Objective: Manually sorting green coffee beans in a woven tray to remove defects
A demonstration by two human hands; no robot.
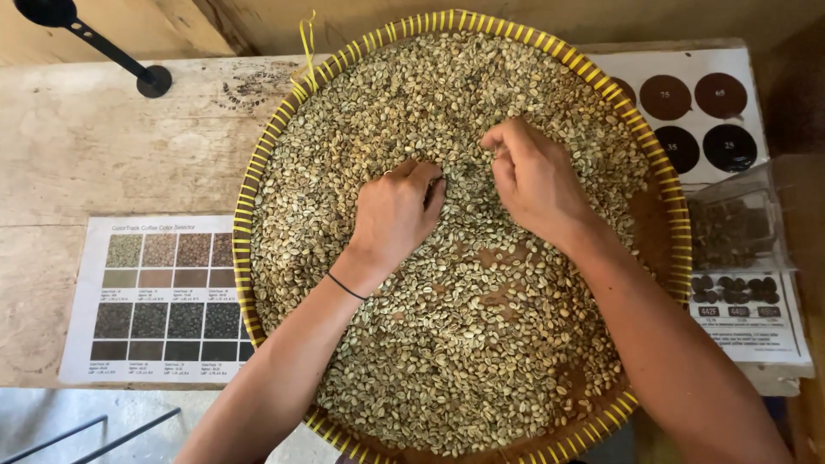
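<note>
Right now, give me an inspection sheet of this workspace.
Surface: worn wooden table, bare at upper left.
Job's things: round woven tray with a yellow-striped rim, covered in pale green beans; brown base shows through in patches.
Clutter: colour swatch chart at left; sheet of dark circles and clear plastic container at right.
Hands: left hand and right hand both curled, fingers in the beans.
Cables: nothing seen.
Surroundings: black rod at upper left.
</note>
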